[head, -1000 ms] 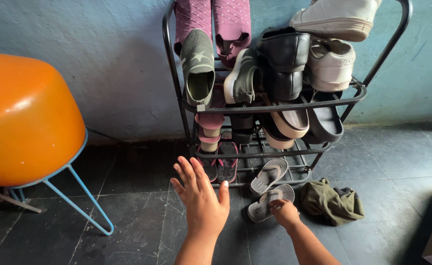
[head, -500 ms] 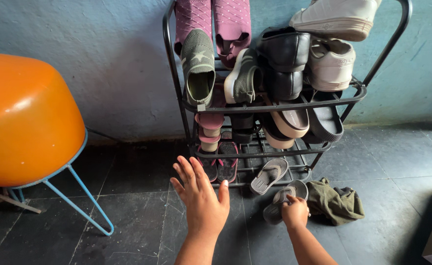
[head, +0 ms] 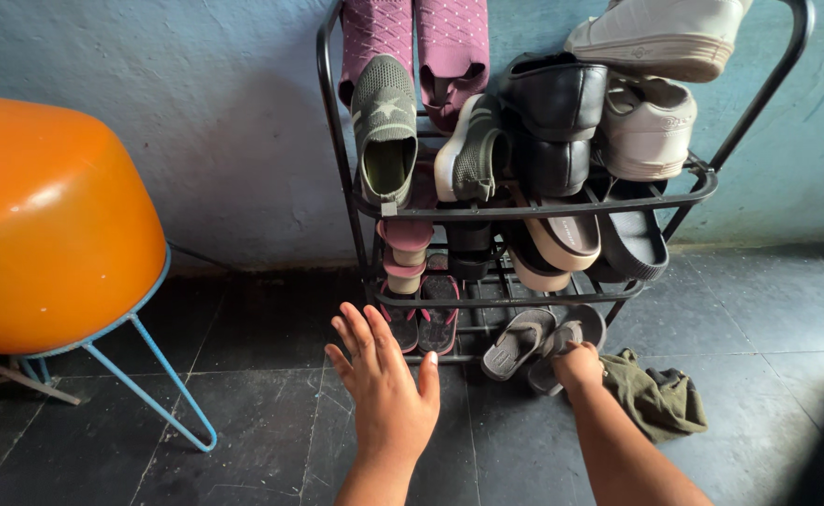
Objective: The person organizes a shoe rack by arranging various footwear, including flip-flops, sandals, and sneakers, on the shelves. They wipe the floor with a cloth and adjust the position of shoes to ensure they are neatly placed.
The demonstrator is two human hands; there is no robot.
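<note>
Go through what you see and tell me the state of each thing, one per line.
Left hand: open, fingers spread, holding nothing.
Right hand: closed on a grey sandal.
Other grey sandal: leaning on the rack's bottom shelf.
Olive cloth: crumpled on floor.
Orange stool: upright.

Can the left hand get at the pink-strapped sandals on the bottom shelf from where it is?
Probably yes. The left hand hovers open just in front of the pink-strapped sandals, whose heels overhang the rack's low front bar, with nothing between them.
</note>
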